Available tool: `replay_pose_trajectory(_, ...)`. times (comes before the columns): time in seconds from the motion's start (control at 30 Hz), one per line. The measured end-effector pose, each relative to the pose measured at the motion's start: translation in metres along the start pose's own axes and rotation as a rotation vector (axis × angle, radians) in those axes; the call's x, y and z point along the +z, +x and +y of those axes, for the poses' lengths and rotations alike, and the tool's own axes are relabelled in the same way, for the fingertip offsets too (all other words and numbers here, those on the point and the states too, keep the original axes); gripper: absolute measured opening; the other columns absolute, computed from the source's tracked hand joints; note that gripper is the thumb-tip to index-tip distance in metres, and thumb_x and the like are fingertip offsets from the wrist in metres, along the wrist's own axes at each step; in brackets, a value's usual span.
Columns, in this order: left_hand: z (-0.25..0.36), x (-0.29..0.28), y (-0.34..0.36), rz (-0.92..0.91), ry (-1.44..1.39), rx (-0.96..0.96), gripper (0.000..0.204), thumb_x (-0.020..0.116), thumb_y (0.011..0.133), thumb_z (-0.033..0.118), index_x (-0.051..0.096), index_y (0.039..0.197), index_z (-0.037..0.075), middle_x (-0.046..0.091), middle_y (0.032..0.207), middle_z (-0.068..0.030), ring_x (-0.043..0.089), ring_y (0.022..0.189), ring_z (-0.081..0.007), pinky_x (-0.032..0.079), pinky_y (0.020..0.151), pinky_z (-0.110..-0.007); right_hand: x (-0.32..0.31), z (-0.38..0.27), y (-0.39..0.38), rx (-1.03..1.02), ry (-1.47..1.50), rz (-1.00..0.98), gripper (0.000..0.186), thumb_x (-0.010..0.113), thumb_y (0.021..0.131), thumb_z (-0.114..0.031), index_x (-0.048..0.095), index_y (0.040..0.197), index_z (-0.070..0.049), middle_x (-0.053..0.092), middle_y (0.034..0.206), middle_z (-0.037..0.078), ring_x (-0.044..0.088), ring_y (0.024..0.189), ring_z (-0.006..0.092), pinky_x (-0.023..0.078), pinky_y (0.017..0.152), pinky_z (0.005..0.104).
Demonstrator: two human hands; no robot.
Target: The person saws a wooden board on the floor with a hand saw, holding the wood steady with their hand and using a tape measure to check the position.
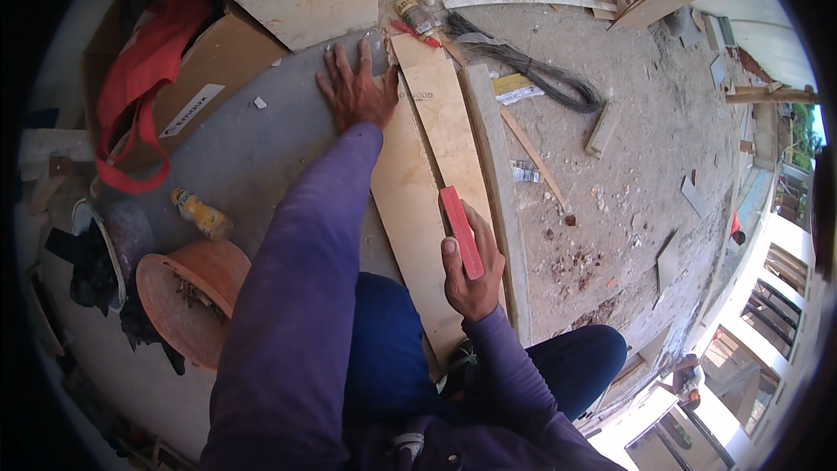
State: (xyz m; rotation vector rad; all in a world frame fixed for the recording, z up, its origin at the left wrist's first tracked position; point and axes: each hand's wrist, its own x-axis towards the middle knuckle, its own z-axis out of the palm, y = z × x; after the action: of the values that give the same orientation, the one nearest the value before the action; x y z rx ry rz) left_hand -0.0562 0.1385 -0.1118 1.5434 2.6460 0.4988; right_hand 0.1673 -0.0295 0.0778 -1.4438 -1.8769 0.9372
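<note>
Two long, pale plywood strips lie side by side in front of me with a narrow gap between them: the left strip [403, 174] and the right strip [446, 113]. My left hand [359, 94] is spread flat at the far end, its fingers on the grey surface [288, 109] and its thumb side by the left strip's edge. In my right hand [479, 270] is a red rectangular bar [462, 234], gripped lengthwise over the right strip, near the gap. Whether the bar's underside touches the wood is hidden.
At left are a cardboard box [214, 61] with a red strap [144, 78], a yellow-labelled bottle [202, 215] and an orange bucket [209, 270] holding debris. Right of the strips stand a concrete edge [497, 183], a black wire bundle [532, 65], wood offcuts and rubble.
</note>
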Motion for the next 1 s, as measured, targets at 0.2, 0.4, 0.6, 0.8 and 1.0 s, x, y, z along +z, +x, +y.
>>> replay_pose_trajectory(0.2, 0.0, 0.0, 0.0, 0.003, 0.003, 0.003, 0.082, 0.055, 0.101, 0.069, 0.041, 0.167, 0.023, 0.024, 0.174, -0.0193, 0.015, 0.166, -0.0371, 0.01, 0.131, -0.064, 0.016, 0.005, 0.03, 0.094, 0.037, -0.038, 0.049, 0.067, 0.104, -0.015, 0.056, 0.148, 0.003, 0.068, 0.138, 0.027, 0.075, 0.115, 0.0416, 0.061, 0.095, 0.042)
replay_pose_trajectory(0.4, -0.003, -0.001, 0.0, -0.008, 0.027, 0.003, 0.083, 0.054, 0.101, 0.07, 0.04, 0.168, 0.023, 0.024, 0.174, -0.0194, 0.015, 0.166, -0.0372, 0.01, 0.131, -0.063, -0.002, 0.001, -0.008, 0.085, 0.043, -0.04, 0.048, 0.066, 0.104, -0.012, 0.056, 0.147, 0.006, 0.069, 0.136, 0.027, 0.075, 0.116, 0.0401, 0.061, 0.096, 0.0419)
replay_pose_trajectory(0.6, 0.001, 0.0, 0.001, -0.007, 0.009, 0.002, 0.081, 0.054, 0.102, 0.068, 0.038, 0.169, 0.023, 0.024, 0.175, -0.0193, 0.014, 0.166, -0.0377, 0.009, 0.131, -0.064, 0.017, 0.0, 0.049, 0.1, 0.118, -0.021, 0.04, 0.066, 0.105, -0.012, 0.059, 0.14, 0.006, 0.07, 0.128, 0.028, 0.076, 0.106, 0.0438, 0.061, 0.088, 0.0431)
replay_pose_trajectory(0.8, -0.004, 0.004, 0.0, -0.01, 0.014, -0.004, 0.072, 0.049, 0.108, 0.059, 0.037, 0.169, 0.023, 0.024, 0.175, -0.0193, 0.014, 0.166, -0.0386, 0.008, 0.131, -0.065, -0.018, -0.011, -0.014, 0.062, 0.019, -0.053, 0.043, 0.065, 0.106, -0.013, 0.059, 0.143, 0.007, 0.07, 0.132, 0.028, 0.076, 0.114, 0.0415, 0.06, 0.096, 0.0413)
replay_pose_trajectory(1.0, 0.003, 0.005, 0.003, -0.023, 0.01, -0.012, 0.068, 0.047, 0.11, 0.055, 0.037, 0.169, 0.023, 0.023, 0.176, -0.0197, 0.014, 0.166, -0.039, 0.008, 0.131, -0.065, 0.015, 0.0, 0.052, 0.138, 0.082, -0.06, 0.042, 0.065, 0.106, -0.013, 0.06, 0.143, 0.005, 0.071, 0.128, 0.027, 0.075, 0.113, 0.0426, 0.059, 0.096, 0.0408)
